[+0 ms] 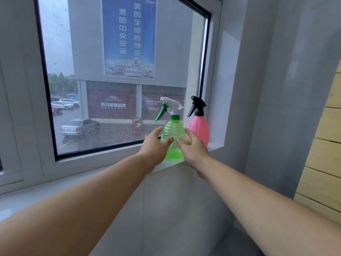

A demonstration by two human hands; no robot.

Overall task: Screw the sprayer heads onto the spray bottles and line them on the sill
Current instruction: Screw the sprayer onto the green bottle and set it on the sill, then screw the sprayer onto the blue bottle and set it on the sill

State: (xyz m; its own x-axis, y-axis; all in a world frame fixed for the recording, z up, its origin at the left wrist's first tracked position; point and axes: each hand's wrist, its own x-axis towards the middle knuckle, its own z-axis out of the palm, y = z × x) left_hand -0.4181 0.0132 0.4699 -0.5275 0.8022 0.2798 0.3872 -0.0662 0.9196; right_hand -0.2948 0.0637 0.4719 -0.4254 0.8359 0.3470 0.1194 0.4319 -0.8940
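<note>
A clear green spray bottle [173,133] stands upright on the white sill [215,145], with a white sprayer head with a green trigger [168,106] on its neck. My left hand [156,145] cups its left side and my right hand [191,147] its right side, thumbs on the front of the bottle. Close to its right stands a pink spray bottle [200,129] with a black sprayer head [197,106], in the sill's right corner. Both triggers point left.
The window pane [114,89] rises directly behind the bottles, framed in black. A grey wall [258,89] closes the sill on the right. The sill runs on to the left [36,191], lower in view. Wooden slats [324,145] show at the far right.
</note>
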